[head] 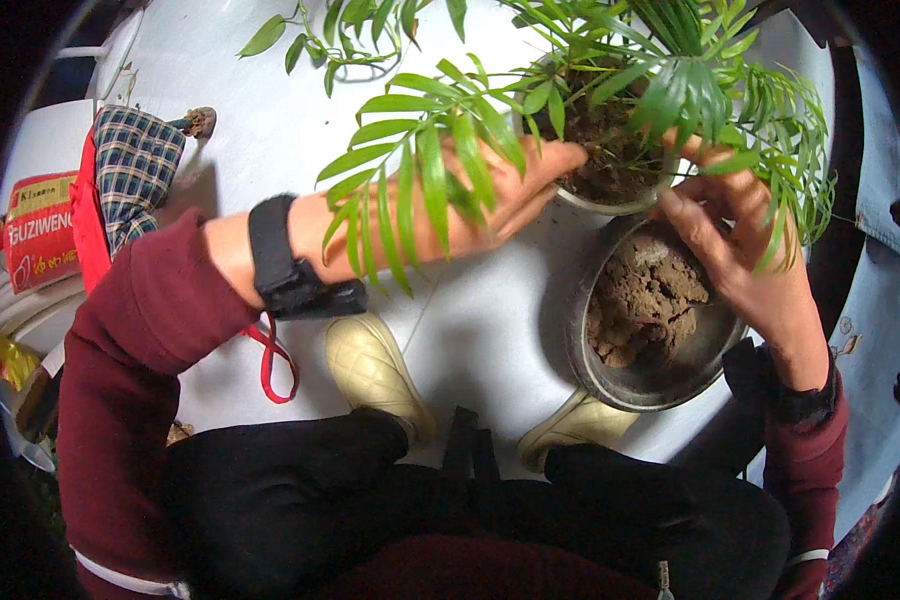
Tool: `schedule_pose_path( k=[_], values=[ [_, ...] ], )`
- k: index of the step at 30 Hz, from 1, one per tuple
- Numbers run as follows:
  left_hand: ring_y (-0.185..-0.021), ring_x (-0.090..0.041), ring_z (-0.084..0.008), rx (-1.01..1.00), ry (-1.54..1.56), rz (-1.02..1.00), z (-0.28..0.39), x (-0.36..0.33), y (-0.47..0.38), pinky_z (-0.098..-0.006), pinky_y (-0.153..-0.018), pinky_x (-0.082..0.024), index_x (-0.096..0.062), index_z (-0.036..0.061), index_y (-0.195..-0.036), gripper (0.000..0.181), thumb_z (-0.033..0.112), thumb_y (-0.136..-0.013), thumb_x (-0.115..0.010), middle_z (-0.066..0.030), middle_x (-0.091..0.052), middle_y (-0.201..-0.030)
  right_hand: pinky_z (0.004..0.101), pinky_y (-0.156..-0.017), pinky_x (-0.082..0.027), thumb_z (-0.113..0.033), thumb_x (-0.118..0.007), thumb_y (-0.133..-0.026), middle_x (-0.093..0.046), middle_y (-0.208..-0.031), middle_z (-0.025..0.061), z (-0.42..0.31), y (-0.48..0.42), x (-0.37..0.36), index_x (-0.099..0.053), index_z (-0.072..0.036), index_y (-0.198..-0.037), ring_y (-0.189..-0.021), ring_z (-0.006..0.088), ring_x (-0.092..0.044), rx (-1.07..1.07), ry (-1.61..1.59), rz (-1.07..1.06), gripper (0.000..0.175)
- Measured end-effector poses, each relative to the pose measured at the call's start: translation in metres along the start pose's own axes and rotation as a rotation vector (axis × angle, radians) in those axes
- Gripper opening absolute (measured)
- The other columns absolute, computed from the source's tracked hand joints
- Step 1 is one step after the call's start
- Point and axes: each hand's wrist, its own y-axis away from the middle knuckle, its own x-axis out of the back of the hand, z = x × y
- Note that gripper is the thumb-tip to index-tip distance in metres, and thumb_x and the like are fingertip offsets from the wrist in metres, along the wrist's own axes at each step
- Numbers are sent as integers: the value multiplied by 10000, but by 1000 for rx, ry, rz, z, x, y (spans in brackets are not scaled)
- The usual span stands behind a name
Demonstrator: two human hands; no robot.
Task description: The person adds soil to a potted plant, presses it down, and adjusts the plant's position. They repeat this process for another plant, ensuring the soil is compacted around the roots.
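A potted plant with feathery palm fronds (679, 94) stands in front of me, dark soil (607, 169) filling its pale round pot (596, 204). My left hand (495, 187) reaches in from the left behind a drooping frond, its fingertips over the soil near the left rim. At the right rim is my right hand (750, 232), thumb beside the edge and fingers among the leaves. Foliage hides parts of both hands, so whether either pinches something is unclear. Below the pot, a dark round bowl (690, 375) holds lumpy brown soil (645, 300), partly under my right hand.
Trailing green vines (345, 37) lie on the white floor (232, 67) at the top. On the left are a checked cloth (139, 169) with red trim, a red printed package (41, 232) and a red strap loop (274, 367). Light blue fabric (870, 315) hangs at right.
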Motion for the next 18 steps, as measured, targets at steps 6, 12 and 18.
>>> schedule_pose_path(
  k=[6, 12, 18],
  values=[
    [-569, -538, -133, 62, 68, -157, 10, -10, -21, -244, -437, -461, -539, 224, -1310, 459, 467, -999, -303, -32, -552, -773, 379, -839, -507, 2, -600, -864, -653, -1106, 151, -7, 13, 3, -598, -40, -1139, -974, 322, -640, -53, 60, -350, 279],
    [-601, -552, -144, 92, 182, -97, 36, -27, -16, -249, -452, -474, -540, 200, -1298, 426, 424, -997, -340, -40, -567, -811, 398, -721, -521, -82, -637, -858, -661, -932, 148, 26, 35, -12, -630, -29, -1055, -811, 309, -656, -129, 236, -107, 204],
    [-639, -563, -150, 56, 464, -83, 24, -40, -12, -253, -473, -488, -539, 176, -1289, 407, 393, -994, -360, -44, -573, -847, 458, -1078, -345, -353, -384, -982, -407, -1465, 84, 67, 62, -17, -361, -133, -1445, -1327, 264, -409, 198, 1153, -398, 513]
  ],
)
